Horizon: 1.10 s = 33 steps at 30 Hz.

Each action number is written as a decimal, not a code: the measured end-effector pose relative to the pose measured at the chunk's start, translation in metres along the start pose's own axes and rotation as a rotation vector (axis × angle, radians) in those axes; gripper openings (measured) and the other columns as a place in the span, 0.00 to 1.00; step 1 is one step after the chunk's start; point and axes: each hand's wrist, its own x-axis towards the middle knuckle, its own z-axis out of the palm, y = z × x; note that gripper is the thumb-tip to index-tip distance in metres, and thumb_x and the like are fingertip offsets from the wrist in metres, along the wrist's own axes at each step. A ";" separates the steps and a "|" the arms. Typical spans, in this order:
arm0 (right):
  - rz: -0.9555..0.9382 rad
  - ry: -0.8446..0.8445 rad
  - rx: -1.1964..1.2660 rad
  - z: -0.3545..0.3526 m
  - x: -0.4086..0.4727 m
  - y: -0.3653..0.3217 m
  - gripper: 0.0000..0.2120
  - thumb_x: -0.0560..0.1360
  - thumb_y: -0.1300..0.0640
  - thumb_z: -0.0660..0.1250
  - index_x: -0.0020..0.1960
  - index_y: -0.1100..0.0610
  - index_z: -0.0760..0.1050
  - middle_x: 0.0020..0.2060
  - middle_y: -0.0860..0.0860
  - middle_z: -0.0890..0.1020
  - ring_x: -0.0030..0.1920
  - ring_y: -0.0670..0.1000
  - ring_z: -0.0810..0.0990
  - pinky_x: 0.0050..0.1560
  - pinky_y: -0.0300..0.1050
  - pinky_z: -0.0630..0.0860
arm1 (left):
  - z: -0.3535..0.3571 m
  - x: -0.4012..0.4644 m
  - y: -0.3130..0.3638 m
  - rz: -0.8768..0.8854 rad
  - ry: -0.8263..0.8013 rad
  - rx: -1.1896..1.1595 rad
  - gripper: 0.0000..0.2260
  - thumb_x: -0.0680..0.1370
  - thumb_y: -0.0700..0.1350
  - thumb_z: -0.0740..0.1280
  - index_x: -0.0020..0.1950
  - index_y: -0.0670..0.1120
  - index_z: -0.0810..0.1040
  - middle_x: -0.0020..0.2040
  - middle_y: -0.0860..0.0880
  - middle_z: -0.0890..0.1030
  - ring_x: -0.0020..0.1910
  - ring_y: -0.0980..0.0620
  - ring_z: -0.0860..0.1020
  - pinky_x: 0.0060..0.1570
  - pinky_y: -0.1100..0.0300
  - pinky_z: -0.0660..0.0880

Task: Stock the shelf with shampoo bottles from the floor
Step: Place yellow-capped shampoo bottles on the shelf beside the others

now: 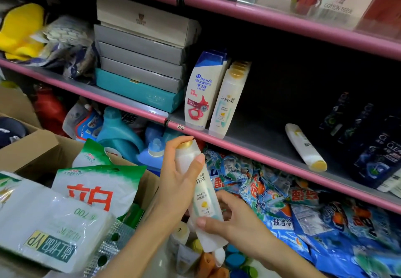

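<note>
Shampoo bottle [202, 193] | 1 held, left hand [178, 175] and right hand [234, 217] both gripping | 1 fallen bottle [306, 147] (on shelf [260, 160])

Left hand [180, 169] grips upper part of a white Pantene bottle [205, 199], fingers [173, 147] curled over its gold cap; right hand [234, 219] holds the lower body, thumb across the front. Bottle tilted, cap uppermost, just below the pink shelf edge [249, 149]. On the shelf: Head & Shoulders bottle [200, 91] and Pantene row [230, 97] upright, touching side by side; one white bottle lying down [304, 146]; dark Clear bottles [377, 154] at right. Blue detergent bags [303, 208] beneath
</note>
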 end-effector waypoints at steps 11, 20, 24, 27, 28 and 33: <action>-0.237 0.481 0.390 -0.074 0.040 -0.001 0.17 0.71 0.61 0.73 0.57 0.52 0.75 0.50 0.43 0.85 0.49 0.41 0.83 0.42 0.31 0.77 | 0.042 0.055 -0.015 -0.103 -0.198 0.164 0.21 0.75 0.58 0.64 0.68 0.58 0.69 0.59 0.64 0.76 0.52 0.68 0.77 0.59 0.54 0.76; -0.173 0.755 0.242 -0.162 0.155 0.029 0.15 0.70 0.57 0.75 0.53 0.49 0.73 0.47 0.43 0.81 0.45 0.37 0.79 0.36 0.30 0.75 | 0.060 0.088 -0.048 -0.219 -0.264 0.304 0.31 0.76 0.60 0.62 0.75 0.65 0.49 0.72 0.56 0.66 0.49 0.75 0.74 0.47 0.70 0.71; -0.141 0.821 0.244 -0.168 0.201 0.044 0.16 0.70 0.55 0.75 0.51 0.48 0.71 0.47 0.45 0.80 0.48 0.46 0.80 0.42 0.37 0.74 | 0.061 0.095 -0.056 -0.168 -0.242 0.382 0.32 0.77 0.58 0.62 0.75 0.64 0.47 0.76 0.61 0.55 0.69 0.59 0.67 0.58 0.67 0.74; -0.149 0.835 0.193 -0.177 0.230 0.041 0.17 0.70 0.55 0.75 0.56 0.52 0.72 0.50 0.49 0.79 0.48 0.48 0.78 0.40 0.36 0.71 | 0.059 0.102 -0.057 -0.182 -0.227 0.415 0.32 0.77 0.57 0.63 0.75 0.65 0.48 0.76 0.61 0.58 0.66 0.63 0.69 0.43 0.78 0.71; -0.156 0.822 0.181 -0.179 0.238 0.039 0.18 0.71 0.55 0.74 0.57 0.54 0.73 0.52 0.51 0.80 0.49 0.49 0.78 0.42 0.37 0.72 | 0.058 0.103 -0.057 -0.181 -0.220 0.418 0.31 0.77 0.56 0.63 0.75 0.64 0.49 0.75 0.60 0.60 0.61 0.68 0.71 0.43 0.78 0.71; -0.118 0.814 0.109 -0.190 0.267 0.040 0.21 0.72 0.53 0.74 0.62 0.57 0.75 0.56 0.54 0.81 0.55 0.52 0.79 0.51 0.44 0.75 | 0.053 0.104 -0.061 -0.223 -0.214 0.453 0.30 0.77 0.56 0.64 0.75 0.63 0.54 0.72 0.56 0.66 0.47 0.79 0.71 0.42 0.76 0.73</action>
